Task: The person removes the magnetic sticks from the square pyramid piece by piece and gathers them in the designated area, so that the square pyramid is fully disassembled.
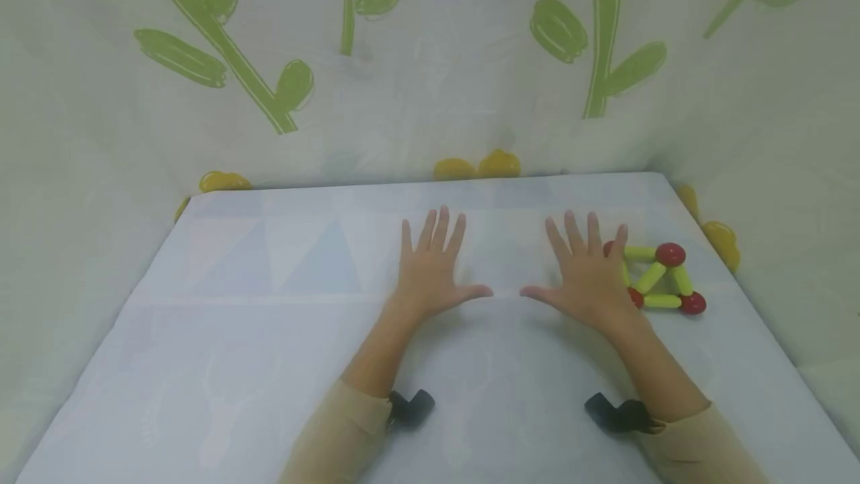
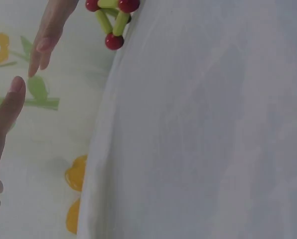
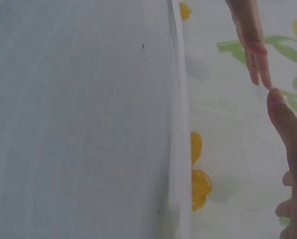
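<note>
Both hands hover over the table with fingers spread and thumbs pointing toward each other, a small gap between the thumb tips. The left hand [image 1: 430, 272] holds nothing. Nothing is gripped by the right hand [image 1: 591, 286] either; in the head view it overlaps the left part of a toy frame [image 1: 661, 302] built of red balls and yellow-green rods. That frame stands on the table's right side, some of its balls and rods hidden behind the hand. The left wrist view shows the same toy frame [image 2: 113, 41] near the top edge, close to the right hand [image 2: 53, 30].
A white cloth with pale blue triangles covers the table [image 1: 269, 349]. Behind it hangs a light curtain [image 1: 430, 81] printed with green leaves and yellow flowers. Dark wrist-worn devices [image 1: 413, 409] sit at both sleeve cuffs.
</note>
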Motion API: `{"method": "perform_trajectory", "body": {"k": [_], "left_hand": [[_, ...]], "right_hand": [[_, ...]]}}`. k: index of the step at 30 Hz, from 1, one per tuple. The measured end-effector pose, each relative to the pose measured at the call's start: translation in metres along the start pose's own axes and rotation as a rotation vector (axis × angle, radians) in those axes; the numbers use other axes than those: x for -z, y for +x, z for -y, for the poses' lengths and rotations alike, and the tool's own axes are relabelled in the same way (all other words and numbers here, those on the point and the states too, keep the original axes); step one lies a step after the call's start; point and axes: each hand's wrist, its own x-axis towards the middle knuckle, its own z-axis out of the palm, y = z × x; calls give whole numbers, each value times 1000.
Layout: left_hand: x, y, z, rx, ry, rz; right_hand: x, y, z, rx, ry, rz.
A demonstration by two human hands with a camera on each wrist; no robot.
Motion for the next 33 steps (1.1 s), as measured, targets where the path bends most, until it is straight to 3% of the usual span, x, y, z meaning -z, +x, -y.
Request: {"method": "perform_trajectory", "body": {"k": [9, 16, 22, 29, 33], "left_hand": [[-3, 16, -20, -38, -20, 20], [-6, 25, -38, -84, -55, 11], [-11, 37, -56, -96, -42, 33], [-12, 51, -84, -159, -64, 67], [-14, 59, -100, -152, -90, 95]], "right_hand": [[5, -8, -25, -47, -21, -41], [13, -21, -45, -94, -44, -23], [20, -34, -63, -133, -5, -1], [26, -51, -88, -185, 21, 18], [25, -62, -100, -199, 140, 13]]}}
